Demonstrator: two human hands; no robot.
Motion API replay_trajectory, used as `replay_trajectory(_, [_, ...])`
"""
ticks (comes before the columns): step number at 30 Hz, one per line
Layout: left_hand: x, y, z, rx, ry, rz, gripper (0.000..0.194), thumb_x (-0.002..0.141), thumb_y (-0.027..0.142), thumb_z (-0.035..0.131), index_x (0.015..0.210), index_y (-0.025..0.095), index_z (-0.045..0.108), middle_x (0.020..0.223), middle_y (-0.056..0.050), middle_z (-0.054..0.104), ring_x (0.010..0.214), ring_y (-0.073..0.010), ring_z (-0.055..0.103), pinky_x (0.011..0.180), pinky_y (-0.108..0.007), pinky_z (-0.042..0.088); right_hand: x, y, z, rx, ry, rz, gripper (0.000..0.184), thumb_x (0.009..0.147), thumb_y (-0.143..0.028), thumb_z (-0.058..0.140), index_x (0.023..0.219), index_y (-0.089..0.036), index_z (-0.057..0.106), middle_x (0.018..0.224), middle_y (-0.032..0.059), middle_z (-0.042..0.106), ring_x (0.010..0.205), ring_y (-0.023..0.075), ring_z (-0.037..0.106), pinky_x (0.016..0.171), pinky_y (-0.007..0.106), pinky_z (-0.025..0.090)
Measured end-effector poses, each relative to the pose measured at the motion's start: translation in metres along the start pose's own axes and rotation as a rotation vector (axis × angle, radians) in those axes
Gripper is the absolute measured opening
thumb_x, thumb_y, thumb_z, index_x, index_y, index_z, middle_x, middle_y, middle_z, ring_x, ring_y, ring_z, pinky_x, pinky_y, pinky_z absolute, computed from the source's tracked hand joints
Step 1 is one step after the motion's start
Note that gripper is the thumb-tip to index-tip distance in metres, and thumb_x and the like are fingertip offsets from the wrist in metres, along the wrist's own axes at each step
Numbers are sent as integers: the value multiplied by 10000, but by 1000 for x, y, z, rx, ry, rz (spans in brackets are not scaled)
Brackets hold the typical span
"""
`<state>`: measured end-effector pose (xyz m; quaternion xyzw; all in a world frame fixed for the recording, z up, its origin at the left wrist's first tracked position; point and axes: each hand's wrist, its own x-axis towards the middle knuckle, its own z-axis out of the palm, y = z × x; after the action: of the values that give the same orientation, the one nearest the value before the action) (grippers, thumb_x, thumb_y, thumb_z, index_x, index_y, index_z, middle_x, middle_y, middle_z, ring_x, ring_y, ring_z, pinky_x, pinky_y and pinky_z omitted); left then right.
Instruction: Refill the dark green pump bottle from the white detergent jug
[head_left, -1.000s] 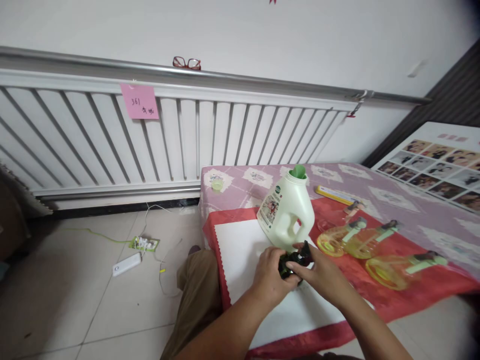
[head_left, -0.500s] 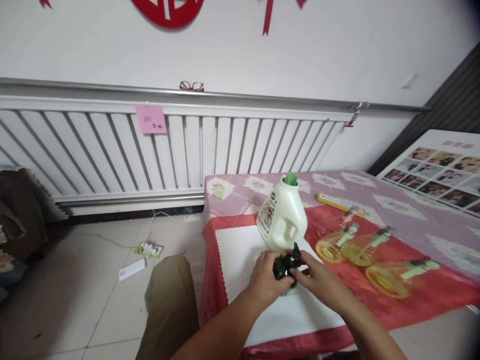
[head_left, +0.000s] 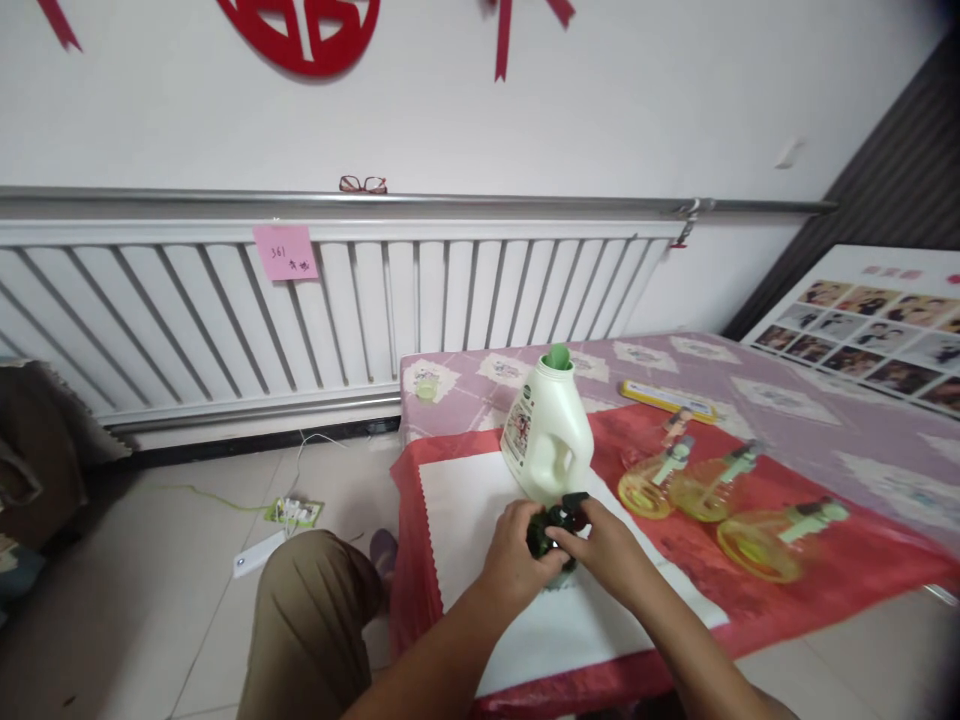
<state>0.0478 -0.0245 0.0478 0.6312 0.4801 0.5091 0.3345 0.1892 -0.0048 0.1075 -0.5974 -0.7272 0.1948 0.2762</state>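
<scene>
Both hands meet over a white sheet [head_left: 480, 520] on the table. My left hand [head_left: 516, 551] and my right hand [head_left: 609, 547] are closed together around a small dark green and black object [head_left: 553, 524], possibly a spray head. Just behind it stands a white detergent jug [head_left: 547, 432] with a green funnel-like piece in its open neck. To the right lie three round yellow bottles [head_left: 694, 490] with pale green spray tops, on their sides on the red cloth [head_left: 825, 570].
A yellow flat box [head_left: 667, 401] lies on the purple tablecloth behind. A photo board [head_left: 870, 320] leans at the right. A white radiator [head_left: 337, 300] with a pink note and glasses on its rail backs the table. My knee [head_left: 307, 620], a power strip and cables sit at floor left.
The view has tilted up and shifted slightly; more wall and my knee show. Both hands have stayed on the dark object, turning it a little.
</scene>
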Motion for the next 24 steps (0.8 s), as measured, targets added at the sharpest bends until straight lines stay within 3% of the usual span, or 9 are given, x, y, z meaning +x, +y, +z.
replay_trajectory(5, [-1,-4,2,13,0,14,493,628,129,695,1082,215,521,1101,-45,580,1045,-227,535,950,-401,428,-4,-5,-1,82,-30,17,408,679,-371,610,1044,-188,590,941,69,675,869,243,640,700,353,499])
replay_trajectory(12, [-3,-2,1,6,-9,11,517,633,112,683,1109,217,507,1125,-50,570,1063,-222,535,973,-403,422,-13,-9,-8,112,-52,1,282,701,-316,605,961,-208,619,912,52,660,878,236,631,700,349,504])
replay_trajectory(21, [-5,-3,-1,-25,-32,8,518,642,99,662,1125,209,512,1129,-48,565,1070,-215,535,967,-385,419,-17,-12,-12,200,-104,-15,439,748,-244,545,1183,-182,551,997,56,670,938,218,637,765,353,522])
replay_trajectory(24, [-4,-5,0,-21,-27,11,524,632,99,671,1119,208,513,1123,-45,568,1070,-217,536,972,-391,417,-14,-10,-13,242,-119,-41,402,769,-246,530,1164,-190,582,1022,62,674,961,217,640,779,345,527])
